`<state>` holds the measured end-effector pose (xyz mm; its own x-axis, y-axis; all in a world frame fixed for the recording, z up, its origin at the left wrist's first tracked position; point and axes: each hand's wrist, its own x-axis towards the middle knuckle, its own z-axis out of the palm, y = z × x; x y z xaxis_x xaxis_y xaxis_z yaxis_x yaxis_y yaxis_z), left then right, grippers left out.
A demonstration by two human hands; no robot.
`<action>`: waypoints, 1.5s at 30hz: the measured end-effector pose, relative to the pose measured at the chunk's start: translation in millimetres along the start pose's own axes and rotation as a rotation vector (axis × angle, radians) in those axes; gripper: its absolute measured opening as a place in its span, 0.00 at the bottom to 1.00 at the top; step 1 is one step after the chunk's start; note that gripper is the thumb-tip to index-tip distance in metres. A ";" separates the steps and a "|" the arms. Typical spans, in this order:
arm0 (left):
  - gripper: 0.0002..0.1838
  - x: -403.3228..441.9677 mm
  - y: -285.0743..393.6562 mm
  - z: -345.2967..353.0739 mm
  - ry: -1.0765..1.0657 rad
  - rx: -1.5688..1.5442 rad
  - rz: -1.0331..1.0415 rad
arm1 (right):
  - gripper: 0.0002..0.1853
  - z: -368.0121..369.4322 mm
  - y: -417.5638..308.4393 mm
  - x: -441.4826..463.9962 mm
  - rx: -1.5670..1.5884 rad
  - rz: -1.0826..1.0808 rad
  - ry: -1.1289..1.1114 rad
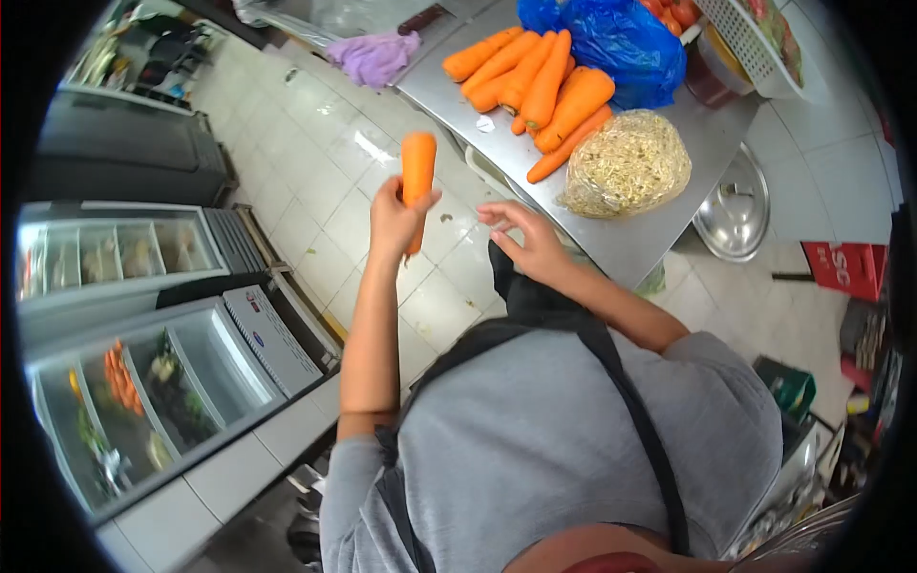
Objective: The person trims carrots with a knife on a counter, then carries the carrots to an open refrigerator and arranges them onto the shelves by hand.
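The left hand's (395, 220) fingers and thumb pinch a carrot (418, 162) around its middle, probably for steadiness, leaving both ends free above the floor (325, 186). The right hand's (531, 246) fingers are parted, empty, near the table (626, 241). There, more carrots (544, 88) lie between a blue bag (626, 53) and bagged sprouts (630, 164), the plastic seemingly containing them.
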<state>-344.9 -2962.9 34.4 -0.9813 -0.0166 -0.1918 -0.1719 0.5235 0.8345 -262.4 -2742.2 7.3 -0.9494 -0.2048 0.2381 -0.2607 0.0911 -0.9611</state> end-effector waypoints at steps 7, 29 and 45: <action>0.24 135.2 69.5 23.7 -0.134 0.047 0.422 | 0.19 -8.3 -30.4 74.1 -0.436 -0.108 0.203; 0.53 283.3 81.2 65.3 -0.803 0.231 0.877 | 0.34 60.8 -17.4 117.9 -1.117 0.446 1.121; 0.21 272.6 156.5 62.2 -0.927 -0.170 1.538 | 0.10 273.7 -11.3 47.5 -0.835 0.734 2.143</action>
<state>-633.9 -2832.5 80.6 0.0975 0.8110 0.5769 0.6845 -0.4754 0.5527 -256.7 -3019.7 -8.8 0.4625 0.8338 0.3013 0.5792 -0.0268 -0.8148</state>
